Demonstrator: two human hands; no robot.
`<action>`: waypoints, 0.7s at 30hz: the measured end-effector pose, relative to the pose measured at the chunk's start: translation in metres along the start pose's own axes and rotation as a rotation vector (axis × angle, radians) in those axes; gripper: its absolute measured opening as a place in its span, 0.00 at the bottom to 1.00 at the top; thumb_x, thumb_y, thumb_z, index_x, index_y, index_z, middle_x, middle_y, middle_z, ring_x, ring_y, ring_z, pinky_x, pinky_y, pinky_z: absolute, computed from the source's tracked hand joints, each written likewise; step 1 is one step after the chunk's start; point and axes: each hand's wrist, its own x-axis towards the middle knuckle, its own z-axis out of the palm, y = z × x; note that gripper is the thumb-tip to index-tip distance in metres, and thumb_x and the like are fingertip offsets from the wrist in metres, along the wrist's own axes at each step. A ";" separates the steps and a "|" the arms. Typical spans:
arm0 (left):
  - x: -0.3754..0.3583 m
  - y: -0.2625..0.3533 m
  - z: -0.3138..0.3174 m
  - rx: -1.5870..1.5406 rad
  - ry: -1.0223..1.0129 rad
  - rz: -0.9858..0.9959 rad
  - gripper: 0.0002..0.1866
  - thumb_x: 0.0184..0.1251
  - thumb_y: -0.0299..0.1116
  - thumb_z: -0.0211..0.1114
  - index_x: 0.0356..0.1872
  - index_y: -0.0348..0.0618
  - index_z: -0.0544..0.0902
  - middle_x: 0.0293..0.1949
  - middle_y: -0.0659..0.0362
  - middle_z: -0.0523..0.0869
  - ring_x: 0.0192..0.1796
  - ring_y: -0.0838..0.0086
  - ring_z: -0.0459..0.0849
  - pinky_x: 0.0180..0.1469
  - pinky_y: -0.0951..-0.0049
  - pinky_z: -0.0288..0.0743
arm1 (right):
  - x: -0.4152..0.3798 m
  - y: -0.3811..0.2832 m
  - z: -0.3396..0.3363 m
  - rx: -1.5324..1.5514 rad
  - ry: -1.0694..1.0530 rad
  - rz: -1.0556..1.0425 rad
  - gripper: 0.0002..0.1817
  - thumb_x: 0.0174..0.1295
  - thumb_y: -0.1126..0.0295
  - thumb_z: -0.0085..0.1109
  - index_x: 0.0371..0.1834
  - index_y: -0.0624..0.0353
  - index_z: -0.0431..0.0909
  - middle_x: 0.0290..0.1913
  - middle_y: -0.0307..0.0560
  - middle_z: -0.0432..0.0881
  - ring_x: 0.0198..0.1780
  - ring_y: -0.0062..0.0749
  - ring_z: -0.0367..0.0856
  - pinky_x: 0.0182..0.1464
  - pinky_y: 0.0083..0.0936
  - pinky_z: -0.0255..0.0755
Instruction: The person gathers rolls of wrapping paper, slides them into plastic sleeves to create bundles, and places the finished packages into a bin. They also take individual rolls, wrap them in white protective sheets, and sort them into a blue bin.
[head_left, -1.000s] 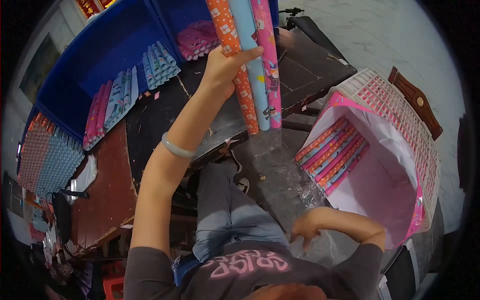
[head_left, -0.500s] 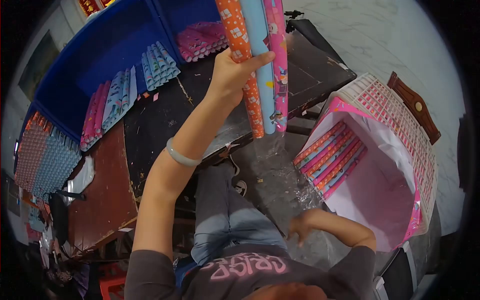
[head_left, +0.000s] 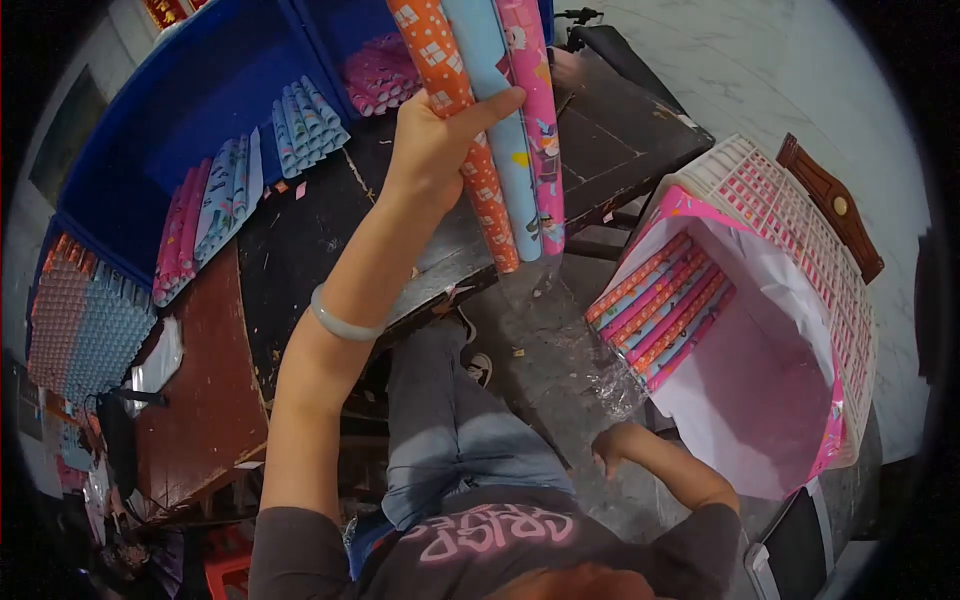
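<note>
My left hand [head_left: 450,140] is wrapped round three long paper rolls, held upright over the dark table's edge. They are an orange roll [head_left: 484,180] with white shapes, a light blue roll [head_left: 510,150] and a pink patterned roll [head_left: 543,140], side by side. A pale bangle is on the left wrist side of the forearm. Low on the right, my right hand [head_left: 610,447] hangs over the floor with loosely bent fingers and nothing visible in it. Near it, striped rows of rolls [head_left: 660,310] lie inside a lined basket [head_left: 840,330].
Pink and blue rolls [head_left: 225,200] lie along a blue shelf unit [head_left: 130,150]. A large stack of rolls [head_left: 85,320] stands at the far left, beside a red-brown table [head_left: 200,400]. The black table [head_left: 320,240] is ahead. A blurred skin-coloured shape shows behind the held rolls.
My left hand and the three rolls have shifted a little left. My right hand has moved slightly right and up, its fingers less spread.
</note>
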 end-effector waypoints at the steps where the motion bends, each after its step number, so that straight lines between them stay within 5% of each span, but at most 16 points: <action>1: 0.005 0.000 -0.005 0.004 -0.036 -0.015 0.12 0.54 0.21 0.72 0.40 0.36 0.83 0.37 0.57 0.87 0.38 0.73 0.85 0.43 0.71 0.80 | 0.004 -0.003 -0.017 0.239 -0.795 0.034 0.33 0.58 0.54 0.59 0.63 0.64 0.69 0.65 0.50 0.71 0.63 0.47 0.70 0.66 0.43 0.60; 2: 0.004 0.000 -0.007 0.006 -0.065 -0.043 0.12 0.54 0.22 0.72 0.40 0.36 0.83 0.37 0.57 0.86 0.38 0.73 0.85 0.42 0.71 0.80 | 0.001 -0.004 -0.027 0.488 -1.601 0.052 0.29 0.61 0.54 0.57 0.61 0.60 0.72 0.59 0.44 0.78 0.56 0.41 0.78 0.63 0.40 0.66; 4: 0.002 -0.001 -0.002 -0.094 -0.098 -0.082 0.12 0.54 0.22 0.72 0.40 0.36 0.83 0.36 0.58 0.86 0.37 0.73 0.85 0.41 0.72 0.80 | 0.024 0.014 -0.045 0.211 -0.885 0.030 0.27 0.54 0.62 0.64 0.58 0.57 0.74 0.59 0.52 0.76 0.61 0.47 0.73 0.60 0.40 0.69; 5: 0.006 -0.008 -0.005 -0.080 -0.107 -0.092 0.14 0.56 0.23 0.70 0.44 0.38 0.82 0.39 0.56 0.86 0.41 0.70 0.86 0.44 0.67 0.81 | 0.088 0.003 -0.093 0.190 -0.853 0.371 0.25 0.53 0.64 0.63 0.55 0.58 0.75 0.59 0.54 0.75 0.62 0.46 0.72 0.61 0.40 0.69; 6: 0.005 -0.015 -0.006 -0.070 -0.118 -0.107 0.15 0.58 0.23 0.69 0.47 0.39 0.81 0.42 0.55 0.86 0.44 0.66 0.87 0.48 0.63 0.82 | 0.102 0.007 -0.111 -0.051 -0.378 0.056 0.23 0.53 0.67 0.63 0.54 0.60 0.76 0.60 0.54 0.75 0.62 0.48 0.72 0.62 0.43 0.67; 11: -0.005 -0.037 0.007 -0.057 -0.171 -0.112 0.15 0.58 0.24 0.69 0.47 0.39 0.81 0.42 0.55 0.86 0.44 0.66 0.86 0.47 0.63 0.82 | 0.193 -0.007 -0.175 -0.014 0.593 -0.019 0.27 0.57 0.68 0.60 0.62 0.57 0.74 0.68 0.56 0.66 0.69 0.53 0.63 0.67 0.40 0.58; 12: -0.009 -0.034 0.014 -0.059 -0.178 -0.116 0.15 0.58 0.24 0.69 0.47 0.39 0.81 0.42 0.55 0.86 0.44 0.66 0.86 0.47 0.63 0.82 | 0.196 -0.010 -0.160 -0.018 0.536 0.003 0.31 0.60 0.63 0.59 0.67 0.59 0.67 0.71 0.53 0.62 0.72 0.47 0.60 0.70 0.42 0.53; 15: -0.015 -0.023 0.026 -0.199 -0.096 -0.181 0.12 0.55 0.22 0.71 0.40 0.36 0.82 0.35 0.58 0.86 0.36 0.73 0.85 0.40 0.71 0.80 | 0.144 -0.017 -0.059 -0.066 -0.184 -0.030 0.31 0.59 0.60 0.57 0.68 0.52 0.66 0.71 0.43 0.64 0.73 0.40 0.57 0.71 0.46 0.54; 16: -0.014 -0.025 0.017 -0.160 -0.079 -0.160 0.11 0.55 0.21 0.71 0.40 0.36 0.82 0.35 0.58 0.86 0.36 0.72 0.85 0.40 0.70 0.80 | 0.087 -0.012 -0.013 -0.200 -0.235 -0.145 0.26 0.60 0.58 0.55 0.62 0.53 0.73 0.70 0.43 0.65 0.73 0.36 0.57 0.71 0.48 0.53; 17: -0.011 -0.026 0.009 -0.120 -0.057 -0.137 0.11 0.55 0.21 0.71 0.41 0.36 0.82 0.35 0.58 0.86 0.36 0.72 0.86 0.40 0.70 0.81 | 0.020 -0.017 0.029 -0.163 -0.729 -0.051 0.23 0.59 0.55 0.57 0.55 0.51 0.79 0.63 0.42 0.74 0.69 0.34 0.64 0.71 0.50 0.54; 18: -0.012 -0.024 0.004 -0.083 -0.044 -0.131 0.11 0.55 0.21 0.70 0.40 0.36 0.82 0.36 0.57 0.86 0.37 0.71 0.86 0.41 0.69 0.81 | -0.015 -0.015 0.018 0.063 -1.473 -0.041 0.21 0.56 0.53 0.59 0.50 0.50 0.83 0.50 0.42 0.84 0.59 0.36 0.76 0.69 0.48 0.57; 19: -0.014 -0.023 0.003 -0.080 -0.031 -0.133 0.11 0.55 0.21 0.70 0.40 0.36 0.82 0.36 0.57 0.86 0.37 0.71 0.86 0.41 0.69 0.81 | -0.068 -0.008 0.009 0.129 -1.469 0.011 0.22 0.54 0.53 0.62 0.51 0.49 0.82 0.41 0.43 0.86 0.51 0.39 0.81 0.65 0.47 0.62; 21: -0.020 -0.022 0.007 -0.101 -0.106 -0.174 0.11 0.55 0.21 0.70 0.41 0.36 0.82 0.36 0.58 0.87 0.37 0.71 0.86 0.42 0.69 0.81 | -0.072 -0.004 -0.025 0.200 -1.132 0.287 0.22 0.54 0.55 0.64 0.51 0.50 0.81 0.44 0.45 0.85 0.52 0.39 0.81 0.60 0.46 0.66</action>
